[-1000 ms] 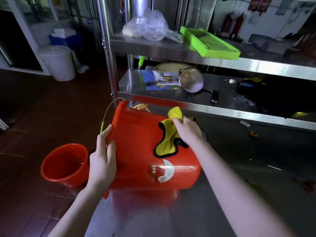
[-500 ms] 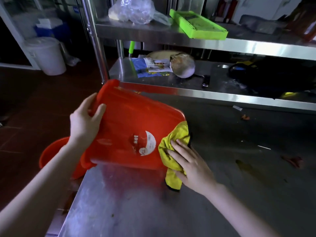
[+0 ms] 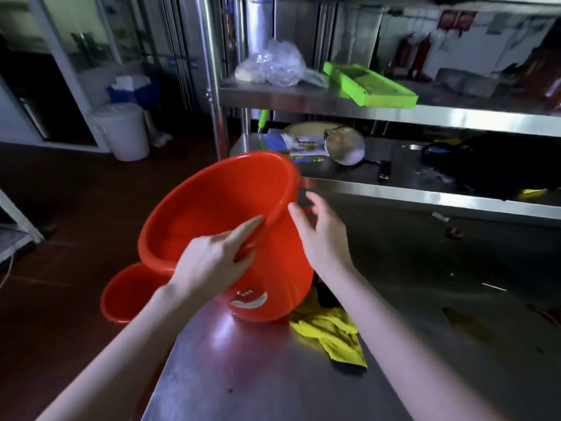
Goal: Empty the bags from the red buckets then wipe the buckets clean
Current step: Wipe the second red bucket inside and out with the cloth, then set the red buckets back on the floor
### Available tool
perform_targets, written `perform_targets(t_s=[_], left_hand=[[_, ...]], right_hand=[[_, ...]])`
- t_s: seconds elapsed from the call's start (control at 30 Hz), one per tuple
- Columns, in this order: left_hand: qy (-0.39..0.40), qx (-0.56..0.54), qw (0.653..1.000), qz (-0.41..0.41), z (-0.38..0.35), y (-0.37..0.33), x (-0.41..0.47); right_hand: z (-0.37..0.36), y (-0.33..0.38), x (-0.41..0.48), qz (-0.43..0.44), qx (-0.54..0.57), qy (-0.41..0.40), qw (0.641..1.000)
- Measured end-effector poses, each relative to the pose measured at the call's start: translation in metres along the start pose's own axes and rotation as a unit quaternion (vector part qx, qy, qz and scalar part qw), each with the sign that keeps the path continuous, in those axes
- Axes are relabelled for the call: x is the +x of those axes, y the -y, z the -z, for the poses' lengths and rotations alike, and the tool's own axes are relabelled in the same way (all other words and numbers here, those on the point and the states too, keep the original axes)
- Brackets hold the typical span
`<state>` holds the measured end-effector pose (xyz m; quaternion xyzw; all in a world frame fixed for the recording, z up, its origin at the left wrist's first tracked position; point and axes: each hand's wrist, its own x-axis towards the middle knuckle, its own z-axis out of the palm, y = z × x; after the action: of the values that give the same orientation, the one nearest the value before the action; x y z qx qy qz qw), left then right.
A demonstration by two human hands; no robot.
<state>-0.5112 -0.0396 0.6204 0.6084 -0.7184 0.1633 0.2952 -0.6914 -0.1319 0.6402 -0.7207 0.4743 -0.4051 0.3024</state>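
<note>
A large red bucket [image 3: 212,208] stands tilted on the steel table's [image 3: 273,375] left corner, its open mouth facing up and left; its inside looks empty. My left hand [image 3: 212,262] grips the near rim, fingers over the edge. My right hand [image 3: 321,235] rests against the bucket's right outer wall just below the rim, fingers spread. The yellow cloth with black edging [image 3: 331,332] lies crumpled on the table right of the bucket's base, free of either hand. A second, smaller red bucket [image 3: 127,296] sits on the floor at the lower left, partly hidden by the first.
A steel rack behind the table holds a clear plastic bag [image 3: 273,65] and a green tray [image 3: 370,86] on top, papers, a bowl [image 3: 346,147] and a dark bag [image 3: 491,162] below. A white lidded bucket [image 3: 121,132] stands on the red floor, far left. Scraps dot the table's right side.
The bucket has turned from lying on its side to mouth-up. My right hand let go of the yellow cloth, which now lies on the table, and moved to the bucket's wall.
</note>
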Motion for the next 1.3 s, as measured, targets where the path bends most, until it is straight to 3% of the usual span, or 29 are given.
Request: perform_targets(t_s=[0.17, 0.27, 0.37, 0.4, 0.47, 0.53, 0.57, 0.97, 1.1, 1.3], left_hand=[[0.050, -0.054, 0.997, 0.035, 0.008, -0.008, -0.013], [0.083, -0.158, 0.974, 0.140, 0.017, 0.002, -0.021], [0.048, -0.072, 0.951, 0.297, 0.016, 0.038, -0.045], [0.057, -0.068, 0.917, 0.388, 0.018, 0.051, -0.056], [0.053, -0.178, 0.808, 0.559, 0.024, 0.076, -0.077], [0.002, -0.293, 0.709, 0.641, 0.030, 0.094, -0.097], [-0.019, -0.317, 0.686, 0.655, 0.034, 0.099, -0.108], [-0.197, -0.308, 0.660, 0.656, 0.128, 0.162, -0.245], [-0.252, -0.293, 0.628, 0.675, 0.154, 0.185, -0.282], [-0.282, -0.263, 0.606, 0.695, 0.162, 0.237, -0.314]], right_hand=[[-0.012, 0.027, 0.009, -0.136, -0.090, -0.011, 0.987], [-0.009, 0.023, 0.002, -0.164, -0.084, -0.027, 0.983], [-0.005, 0.020, -0.017, -0.145, -0.077, -0.063, 0.984], [-0.005, 0.020, -0.025, -0.130, -0.072, -0.068, 0.987], [-0.009, 0.024, -0.040, -0.093, -0.062, -0.075, 0.991], [-0.017, 0.033, -0.053, -0.056, -0.052, -0.072, 0.994], [-0.024, 0.039, -0.058, -0.040, -0.046, -0.068, 0.996], [-0.160, 0.095, -0.099, -0.014, 0.029, 0.053, 0.998], [-0.219, 0.111, -0.098, -0.007, 0.045, 0.119, 0.992], [-0.303, 0.112, -0.088, -0.026, 0.064, 0.181, 0.981]])
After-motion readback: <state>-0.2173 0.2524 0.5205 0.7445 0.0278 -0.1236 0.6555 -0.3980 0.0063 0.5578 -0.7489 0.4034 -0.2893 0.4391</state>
